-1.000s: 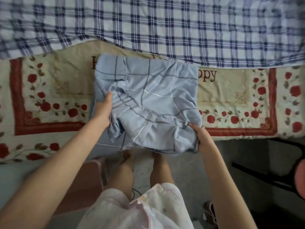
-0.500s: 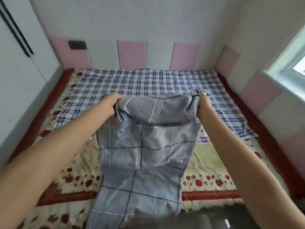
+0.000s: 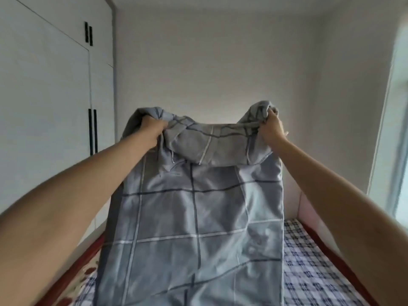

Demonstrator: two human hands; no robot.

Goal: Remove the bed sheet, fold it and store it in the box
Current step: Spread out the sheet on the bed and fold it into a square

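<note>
Both arms reach forward and up, holding the bed sheet (image 3: pixel 194 217) in the air in front of the far wall (image 3: pixel 220 62). The left hand (image 3: pixel 152 127) grips one bunched top corner, fingers curled into the cloth. The right hand (image 3: pixel 271 129) grips the other top corner the same way, with a tuft of fabric standing above its knuckles. Between the hands the top edge sags a little and a flap folds over toward the camera. The sheet is pale grey-blue with a wide grid of dark and white lines. It hangs as a long panel to the bottom of the view, covering the middle of the bed; whether its lower end touches the bed cannot be told.

The bed surface shows on either side. A blue-and-white checked cloth (image 3: pixel 309 261) lies on the right and in a small patch at lower left. Beside that patch lies a cream cover with red flowers (image 3: pixel 85 278). A dark red border (image 3: pixel 335 262) runs along the bed's right edge, and a pale pink padded panel (image 3: pixel 295 202) stands against the side wall just above it.

White wardrobe doors (image 3: pixel 44 107) with slim black vertical handles (image 3: pixel 92 131) fill the left of the room. The far wall is plain and pale. A window (image 3: pixel 395 140) on the right lets in bright daylight
</note>
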